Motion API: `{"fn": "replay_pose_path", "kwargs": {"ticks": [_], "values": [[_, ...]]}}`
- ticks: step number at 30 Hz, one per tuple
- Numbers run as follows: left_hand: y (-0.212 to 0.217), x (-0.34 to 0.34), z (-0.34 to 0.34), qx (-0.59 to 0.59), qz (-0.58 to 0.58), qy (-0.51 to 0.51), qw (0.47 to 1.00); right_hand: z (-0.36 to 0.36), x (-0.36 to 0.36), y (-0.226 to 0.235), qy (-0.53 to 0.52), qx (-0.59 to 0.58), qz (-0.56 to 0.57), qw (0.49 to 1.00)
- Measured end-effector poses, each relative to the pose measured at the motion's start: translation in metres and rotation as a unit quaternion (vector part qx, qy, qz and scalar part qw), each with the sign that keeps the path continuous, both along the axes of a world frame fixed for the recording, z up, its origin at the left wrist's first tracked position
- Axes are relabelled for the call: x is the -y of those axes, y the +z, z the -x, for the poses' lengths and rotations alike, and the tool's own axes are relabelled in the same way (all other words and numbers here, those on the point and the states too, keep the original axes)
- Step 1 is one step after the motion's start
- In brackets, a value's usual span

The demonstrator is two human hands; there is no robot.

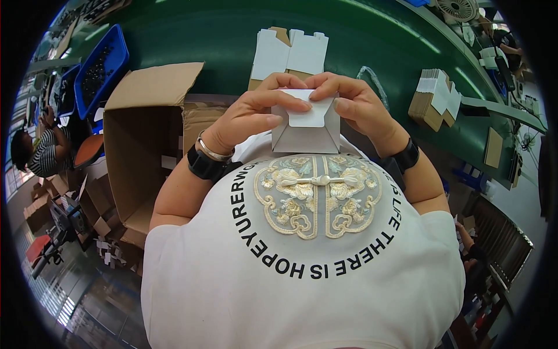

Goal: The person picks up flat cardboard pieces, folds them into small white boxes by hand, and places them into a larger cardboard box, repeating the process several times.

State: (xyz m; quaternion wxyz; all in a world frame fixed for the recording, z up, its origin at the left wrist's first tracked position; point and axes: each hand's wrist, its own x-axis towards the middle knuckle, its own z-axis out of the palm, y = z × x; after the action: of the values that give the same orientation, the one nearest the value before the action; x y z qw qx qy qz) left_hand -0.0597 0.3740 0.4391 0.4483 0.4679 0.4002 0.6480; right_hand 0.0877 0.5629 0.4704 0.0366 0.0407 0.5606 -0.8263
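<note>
Above the green counter [192, 35], close to the chest, a small white carton [306, 125] was held between both hands. Its left side was gripped by the left hand [250, 113], its right side by the right hand [357, 104], with the fingertips pressed on the top flap. A large open cardboard box [148, 145] was positioned just beside the left hand.

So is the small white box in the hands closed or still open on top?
Nearly closed: the small white box has its top tuck flap folded down, with the left hand and right hand pressing along its top edge.
</note>
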Motion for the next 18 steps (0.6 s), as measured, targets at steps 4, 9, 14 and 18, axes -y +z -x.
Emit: {"fn": "replay_pose_path", "kwargs": {"ticks": [4, 9, 14, 18], "values": [[0.008, -0.003, -0.011, -0.027, 0.064, 0.031, 0.997, 0.004, 0.0, 0.005, 0.008, 0.022, -0.182, 0.983], [0.021, -0.009, -0.016, -0.126, 0.199, 0.095, 0.967, 0.021, -0.004, 0.023, 0.079, 0.076, -0.378, 0.919], [0.022, -0.02, -0.01, -0.319, 0.209, 0.084, 0.92, 0.03, -0.004, 0.021, 0.107, 0.068, -0.508, 0.852], [0.006, 0.008, 0.007, -0.052, 0.138, 0.123, 0.981, 0.016, -0.015, 0.036, 0.092, 0.078, -0.444, 0.888]]}}
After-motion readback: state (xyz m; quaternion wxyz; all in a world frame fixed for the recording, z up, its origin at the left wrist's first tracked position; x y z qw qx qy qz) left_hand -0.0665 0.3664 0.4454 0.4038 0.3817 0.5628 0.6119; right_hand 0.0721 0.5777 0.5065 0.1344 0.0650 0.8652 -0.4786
